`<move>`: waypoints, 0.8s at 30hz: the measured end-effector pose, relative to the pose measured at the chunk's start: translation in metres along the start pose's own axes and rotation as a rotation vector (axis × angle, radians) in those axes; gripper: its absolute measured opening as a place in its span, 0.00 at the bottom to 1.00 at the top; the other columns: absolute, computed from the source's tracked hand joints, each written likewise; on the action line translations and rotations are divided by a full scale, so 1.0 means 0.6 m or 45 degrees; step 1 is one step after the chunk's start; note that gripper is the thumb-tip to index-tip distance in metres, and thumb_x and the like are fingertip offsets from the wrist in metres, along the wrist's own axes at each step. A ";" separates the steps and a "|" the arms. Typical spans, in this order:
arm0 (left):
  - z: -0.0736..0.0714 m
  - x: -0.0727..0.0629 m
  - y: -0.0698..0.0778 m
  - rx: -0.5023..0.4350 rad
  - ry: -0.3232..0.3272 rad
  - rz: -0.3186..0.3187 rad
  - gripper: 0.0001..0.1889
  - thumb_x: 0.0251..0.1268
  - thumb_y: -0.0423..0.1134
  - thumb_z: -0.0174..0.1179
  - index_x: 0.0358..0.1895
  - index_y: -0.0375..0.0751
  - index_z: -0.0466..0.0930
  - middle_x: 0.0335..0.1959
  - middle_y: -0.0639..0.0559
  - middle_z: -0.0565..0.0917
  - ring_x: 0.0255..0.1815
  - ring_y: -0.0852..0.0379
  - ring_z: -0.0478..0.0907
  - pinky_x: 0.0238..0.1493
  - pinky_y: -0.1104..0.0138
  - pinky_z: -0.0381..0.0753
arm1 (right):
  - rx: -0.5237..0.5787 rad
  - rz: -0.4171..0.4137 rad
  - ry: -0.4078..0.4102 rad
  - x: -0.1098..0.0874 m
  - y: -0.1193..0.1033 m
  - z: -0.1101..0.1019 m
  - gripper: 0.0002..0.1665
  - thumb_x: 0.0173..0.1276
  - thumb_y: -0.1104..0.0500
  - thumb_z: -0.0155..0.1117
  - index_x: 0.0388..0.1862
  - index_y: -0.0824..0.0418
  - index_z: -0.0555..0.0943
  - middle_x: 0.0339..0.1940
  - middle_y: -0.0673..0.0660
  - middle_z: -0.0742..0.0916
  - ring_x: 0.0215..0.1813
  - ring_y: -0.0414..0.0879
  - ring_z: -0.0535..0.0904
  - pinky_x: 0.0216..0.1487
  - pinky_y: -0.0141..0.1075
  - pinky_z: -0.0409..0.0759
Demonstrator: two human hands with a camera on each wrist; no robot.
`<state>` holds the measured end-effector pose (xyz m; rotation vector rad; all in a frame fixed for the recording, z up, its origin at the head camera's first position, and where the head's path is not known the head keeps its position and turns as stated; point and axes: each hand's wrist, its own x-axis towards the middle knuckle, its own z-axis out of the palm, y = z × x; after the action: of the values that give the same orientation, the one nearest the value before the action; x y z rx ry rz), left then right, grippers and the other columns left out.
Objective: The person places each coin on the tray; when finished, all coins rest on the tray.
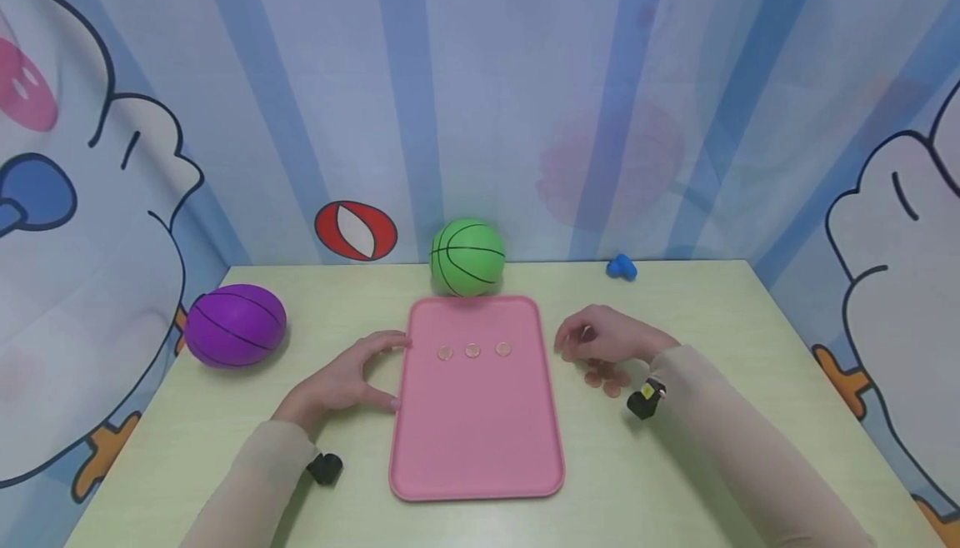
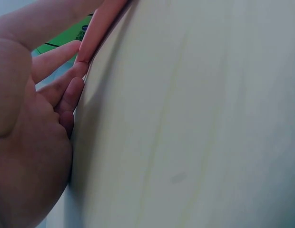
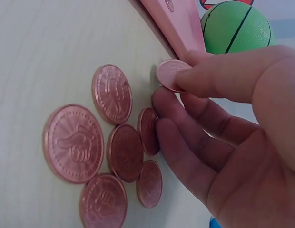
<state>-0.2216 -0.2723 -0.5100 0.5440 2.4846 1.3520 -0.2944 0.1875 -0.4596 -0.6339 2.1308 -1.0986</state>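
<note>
- Shows a pale desk (image 1: 352, 302) before a striped blue backdrop (image 1: 510, 115), with a pink tray (image 1: 480, 440) bearing three coins (image 1: 472, 351) in a row across its far half.
- With the right hand (image 1: 611, 336), pinches a copper-coloured coin (image 3: 166, 73) between thumb and fingers, to the right of the tray.
- With the left hand (image 1: 341, 379), spreads thumb and fingers apart along the tray's left edge.
- Probably handles as light, stiff and sturdy, slippery on the faces; best taken by the rim.
- Includes at least six loose coins (image 3: 73, 143) crowded on the desk beneath the right hand, perhaps awkward to separate.
- Includes a green ball (image 1: 468, 256) just beyond the tray, a purple ball (image 1: 236, 326) farther left, and a small blue object (image 1: 622, 267) at back right.
- Likely meets only the tray's raised edge as obstacle.
</note>
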 end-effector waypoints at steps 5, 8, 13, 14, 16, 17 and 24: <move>0.000 0.000 0.000 0.007 -0.004 0.009 0.52 0.44 0.46 0.85 0.77 0.54 0.70 0.82 0.49 0.63 0.82 0.38 0.57 0.80 0.32 0.46 | 0.031 0.026 -0.005 -0.001 0.007 -0.004 0.13 0.79 0.63 0.63 0.57 0.59 0.87 0.25 0.78 0.80 0.17 0.58 0.80 0.12 0.39 0.73; 0.000 0.000 0.000 0.004 -0.004 0.011 0.52 0.44 0.46 0.85 0.77 0.55 0.70 0.82 0.49 0.63 0.82 0.38 0.56 0.81 0.32 0.46 | 0.080 0.034 -0.011 -0.004 0.009 -0.004 0.14 0.79 0.63 0.64 0.59 0.60 0.86 0.25 0.78 0.81 0.18 0.56 0.80 0.12 0.40 0.74; -0.001 -0.001 0.002 -0.008 -0.008 0.013 0.52 0.44 0.46 0.85 0.78 0.54 0.70 0.82 0.49 0.64 0.82 0.38 0.56 0.81 0.33 0.46 | 0.109 0.044 -0.008 -0.006 0.008 -0.004 0.14 0.77 0.65 0.64 0.59 0.63 0.85 0.25 0.76 0.81 0.16 0.56 0.78 0.13 0.40 0.75; -0.001 -0.001 0.002 -0.011 -0.009 0.013 0.52 0.44 0.46 0.85 0.78 0.53 0.70 0.82 0.49 0.64 0.82 0.38 0.56 0.81 0.33 0.46 | 0.109 0.048 -0.005 -0.007 0.008 -0.004 0.14 0.77 0.66 0.64 0.59 0.63 0.85 0.25 0.76 0.81 0.16 0.56 0.78 0.13 0.40 0.75; -0.001 -0.001 0.003 -0.010 -0.010 0.014 0.52 0.44 0.46 0.85 0.78 0.53 0.69 0.82 0.49 0.63 0.82 0.38 0.55 0.81 0.33 0.46 | 0.111 0.060 0.002 -0.007 0.008 -0.003 0.14 0.76 0.68 0.64 0.58 0.63 0.85 0.25 0.75 0.81 0.16 0.56 0.78 0.13 0.40 0.75; -0.001 -0.001 0.003 -0.011 -0.010 0.012 0.52 0.44 0.46 0.85 0.78 0.53 0.69 0.82 0.49 0.63 0.82 0.38 0.55 0.81 0.32 0.46 | 0.110 0.065 0.006 -0.006 0.007 -0.003 0.14 0.76 0.68 0.63 0.57 0.63 0.85 0.25 0.74 0.81 0.16 0.56 0.78 0.12 0.40 0.75; -0.001 -0.002 0.006 0.005 -0.004 -0.001 0.51 0.45 0.46 0.85 0.78 0.53 0.69 0.82 0.48 0.63 0.82 0.38 0.56 0.80 0.32 0.46 | 0.081 0.077 0.039 -0.005 0.007 0.000 0.12 0.77 0.69 0.62 0.56 0.63 0.83 0.25 0.71 0.82 0.15 0.57 0.77 0.11 0.40 0.74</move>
<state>-0.2202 -0.2717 -0.5065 0.5455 2.4854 1.3458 -0.2929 0.1916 -0.4624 -0.5234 2.1181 -1.1449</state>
